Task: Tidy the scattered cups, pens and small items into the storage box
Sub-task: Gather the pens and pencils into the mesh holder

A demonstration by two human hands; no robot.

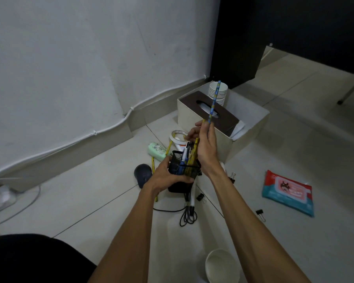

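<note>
One empty paper cup [221,264] lies nearest me on the floor tiles, its mouth turned up. Beyond it sit a coiled black cable [187,216], two binder clips [261,213] and, to the right, a red-and-teal wipes pack [287,192] whose print is too blurred to read. My left hand [166,175] wraps round the side of the black mesh pen holder [184,170], thumb on the near face, pens and yellow pencils standing in it. My right hand [206,148] is raised just above the holder, wrist bent, fingertips pinching the lower end of a blue patterned pencil [214,103] that points up and away. A green packet [156,151] beside a tape roll [178,135] carries a label I cannot make out. Farthest, by the wall, stands the open cream storage box [243,144] — inside it a brown-topped tissue box [223,119] and stacked white cups [218,92].
</note>
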